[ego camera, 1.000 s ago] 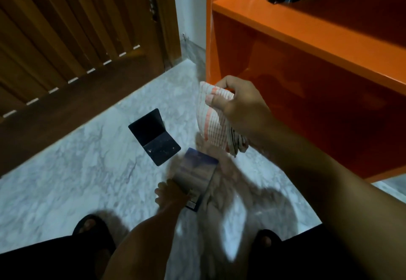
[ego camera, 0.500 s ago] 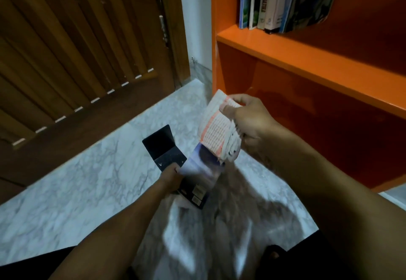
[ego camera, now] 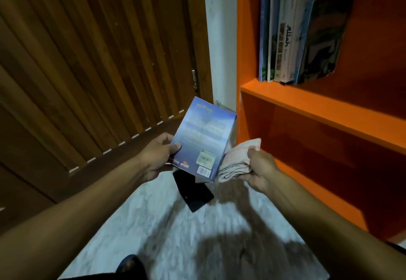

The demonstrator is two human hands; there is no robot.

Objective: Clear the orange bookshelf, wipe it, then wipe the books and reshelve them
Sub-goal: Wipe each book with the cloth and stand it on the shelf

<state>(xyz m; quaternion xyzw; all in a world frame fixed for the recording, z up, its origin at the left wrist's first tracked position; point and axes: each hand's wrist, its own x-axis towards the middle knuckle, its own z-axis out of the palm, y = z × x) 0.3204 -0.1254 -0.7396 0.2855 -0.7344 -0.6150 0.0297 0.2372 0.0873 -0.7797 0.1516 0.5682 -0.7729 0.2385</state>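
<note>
Left hand (ego camera: 157, 156) grips the blue book (ego camera: 203, 140) at its lower left edge, thumb on the back cover, fingers curled behind. Book is held up off the floor, tilted, back cover with barcode facing the camera, just left of the orange bookshelf (ego camera: 307, 106).

Right hand (ego camera: 260, 167) is closed around a bunched cloth (ego camera: 238, 158), white with orange stripes. Cloth touches the book's right edge near the bottom corner.

Shelf state: upper shelf holds a row of books (ego camera: 296, 37), upright against the left wall, the rightmost leaning on the others. The compartment below it looks bare as far as visible.

Black book (ego camera: 193, 191) lies flat on the marble floor (ego camera: 153, 224) right under the held book, partly hidden by it.

Wooden slatted door (ego camera: 98, 59) to the left, a strip of white wall between it and the bookshelf. Dark shoe (ego camera: 131, 265) at bottom edge. Lower part of frame is motion-blurred.
</note>
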